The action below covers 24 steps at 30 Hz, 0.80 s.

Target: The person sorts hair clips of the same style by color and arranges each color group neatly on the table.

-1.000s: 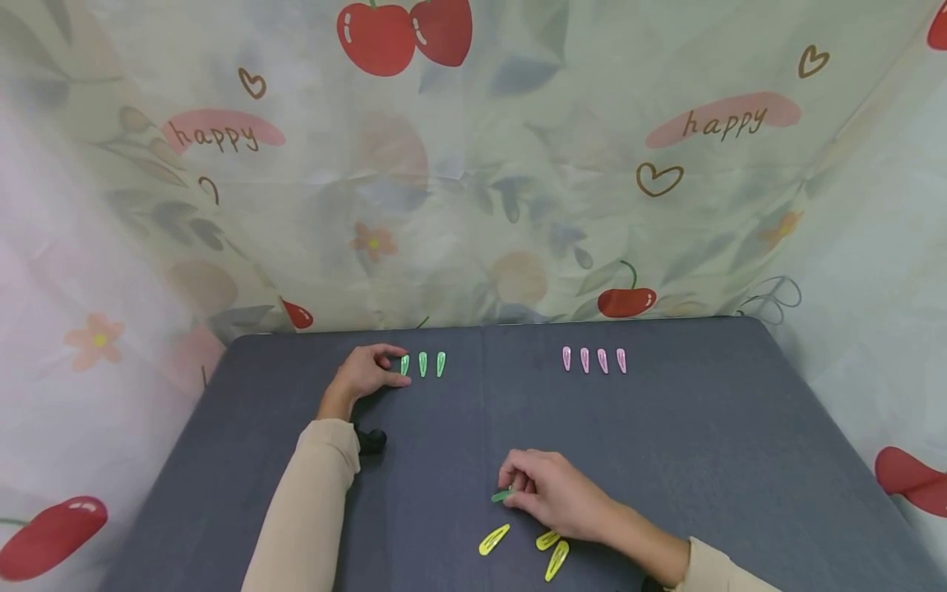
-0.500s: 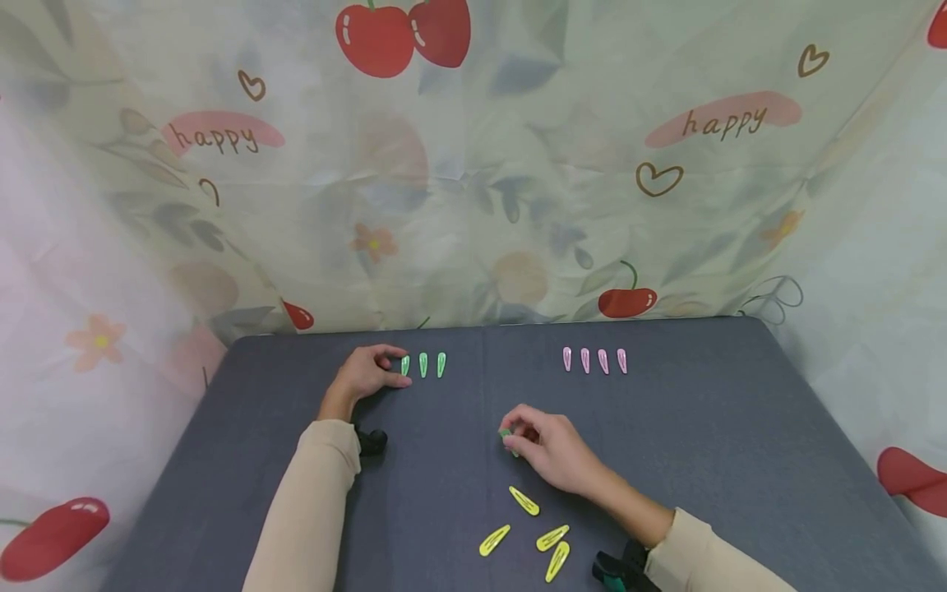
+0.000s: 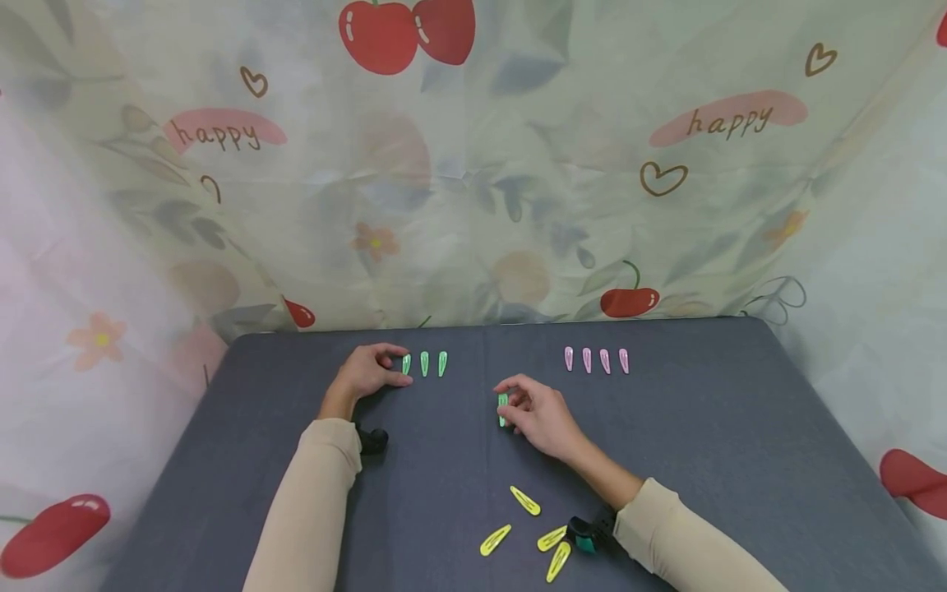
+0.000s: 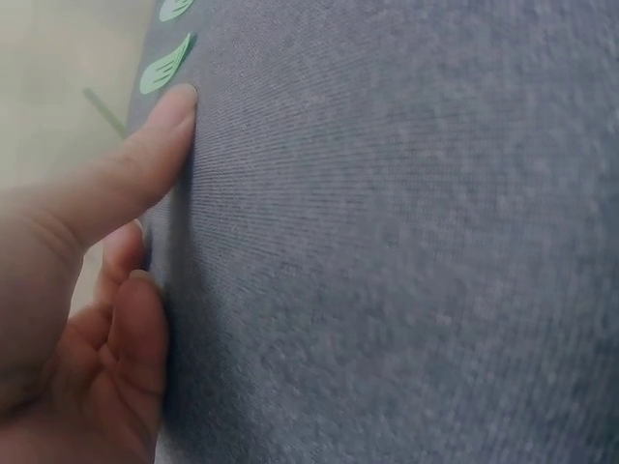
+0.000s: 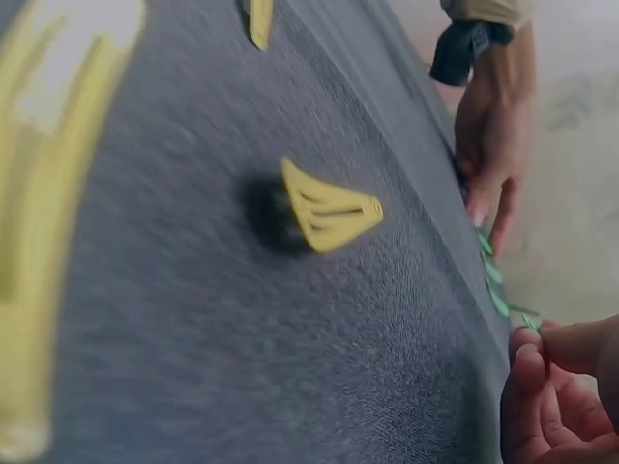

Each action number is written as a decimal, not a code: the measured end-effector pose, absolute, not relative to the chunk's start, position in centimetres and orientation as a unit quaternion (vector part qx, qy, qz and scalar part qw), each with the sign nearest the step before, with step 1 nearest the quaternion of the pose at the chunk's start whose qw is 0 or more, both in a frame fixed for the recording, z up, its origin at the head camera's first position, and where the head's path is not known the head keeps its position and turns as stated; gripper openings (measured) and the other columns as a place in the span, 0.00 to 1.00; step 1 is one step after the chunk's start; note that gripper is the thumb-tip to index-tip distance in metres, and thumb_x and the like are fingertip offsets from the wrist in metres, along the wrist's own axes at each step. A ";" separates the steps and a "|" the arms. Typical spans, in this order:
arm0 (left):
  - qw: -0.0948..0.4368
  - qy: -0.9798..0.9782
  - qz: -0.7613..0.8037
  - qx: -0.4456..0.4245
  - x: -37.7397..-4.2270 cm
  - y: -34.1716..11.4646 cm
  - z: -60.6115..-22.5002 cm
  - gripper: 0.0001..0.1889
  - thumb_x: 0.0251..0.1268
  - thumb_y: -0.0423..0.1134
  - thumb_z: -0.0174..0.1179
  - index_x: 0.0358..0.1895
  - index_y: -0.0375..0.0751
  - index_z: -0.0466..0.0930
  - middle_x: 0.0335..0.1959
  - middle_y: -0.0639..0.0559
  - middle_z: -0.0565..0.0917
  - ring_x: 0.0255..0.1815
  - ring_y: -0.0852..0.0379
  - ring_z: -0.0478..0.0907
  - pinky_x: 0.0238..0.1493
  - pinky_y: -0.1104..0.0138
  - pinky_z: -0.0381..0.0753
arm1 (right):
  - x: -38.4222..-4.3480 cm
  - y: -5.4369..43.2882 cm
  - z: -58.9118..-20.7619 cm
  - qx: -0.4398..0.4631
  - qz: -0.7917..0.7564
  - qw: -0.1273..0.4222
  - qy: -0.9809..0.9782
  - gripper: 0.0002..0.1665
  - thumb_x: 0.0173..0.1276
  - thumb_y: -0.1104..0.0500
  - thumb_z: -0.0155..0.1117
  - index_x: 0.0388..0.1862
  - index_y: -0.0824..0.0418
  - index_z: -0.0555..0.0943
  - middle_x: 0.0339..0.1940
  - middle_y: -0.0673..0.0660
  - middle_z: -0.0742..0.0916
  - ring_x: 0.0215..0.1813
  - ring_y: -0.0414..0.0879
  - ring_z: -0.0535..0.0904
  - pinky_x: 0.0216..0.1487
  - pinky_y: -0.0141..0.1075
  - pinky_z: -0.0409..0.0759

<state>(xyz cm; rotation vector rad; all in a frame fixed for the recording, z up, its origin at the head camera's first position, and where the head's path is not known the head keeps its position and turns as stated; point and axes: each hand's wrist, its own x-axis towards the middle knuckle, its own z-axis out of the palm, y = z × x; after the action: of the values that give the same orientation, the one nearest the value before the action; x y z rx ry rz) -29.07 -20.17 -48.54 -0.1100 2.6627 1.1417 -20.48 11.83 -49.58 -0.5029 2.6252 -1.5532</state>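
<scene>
My right hand (image 3: 546, 419) pinches a green snap hair clip (image 3: 503, 400) between thumb and fingers, above the middle of the dark table. The clip stands nearly lengthwise in the head view; in the right wrist view only a bit of it (image 5: 530, 322) shows at the fingertips. At the far left, my left hand (image 3: 366, 372) rests beside a row of three green hair clips (image 3: 425, 363). Its thumb and index finger lie spread at the two ends of the leftmost clip (image 3: 407, 364). Close past the left thumb tip (image 4: 179, 101) lies a green clip (image 4: 166, 66).
Several pink hair clips (image 3: 588, 360) form a row at the back right. Several yellow hair clips (image 3: 496, 539) lie scattered near the front, one partly behind the right wrist's black camera strap (image 3: 588, 534). A printed curtain (image 3: 459, 205) hangs behind the table (image 3: 703, 460).
From among the yellow clips, my right hand has moved away toward the back with the green hair clip, which has turned more upright in view. My left hand has stayed put.
</scene>
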 end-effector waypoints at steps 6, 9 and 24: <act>0.120 0.912 0.392 -0.036 -29.2 -20.2 -48.7 0.29 0.53 0.43 0.79 0.61 0.51 0.84 0.40 0.51 0.75 0.43 0.49 0.69 0.49 0.57 0.65 | -22.4 11.0 -50.0 -0.130 -0.515 0.017 0.847 0.16 0.67 0.63 0.72 0.53 0.61 0.84 0.31 0.55 0.88 0.26 0.43 0.84 0.30 0.32 0.82; 0.119 0.911 0.393 -0.037 -29.3 -20.2 -48.7 0.29 0.52 0.42 0.80 0.61 0.51 0.84 0.40 0.51 0.75 0.43 0.49 0.69 0.49 0.57 0.65 | -23.3 10.6 -50.1 -0.125 -0.522 0.005 0.844 0.15 0.66 0.65 0.72 0.52 0.62 0.85 0.31 0.56 0.88 0.26 0.42 0.84 0.29 0.32 0.83; 0.118 0.916 0.382 -0.033 -29.2 -20.2 -48.5 0.29 0.55 0.43 0.78 0.62 0.51 0.83 0.43 0.48 0.76 0.45 0.49 0.70 0.50 0.57 0.66 | -27.5 7.3 -49.5 -0.111 -0.492 -0.007 0.864 0.12 0.68 0.63 0.70 0.49 0.61 0.87 0.31 0.55 0.90 0.25 0.40 0.84 0.30 0.33 0.83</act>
<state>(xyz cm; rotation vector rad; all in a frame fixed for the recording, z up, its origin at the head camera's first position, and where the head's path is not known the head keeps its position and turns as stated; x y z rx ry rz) -29.19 -20.21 -48.49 -0.0963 2.6805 1.1175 -27.51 7.28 -49.46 -0.3490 2.7245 -1.5522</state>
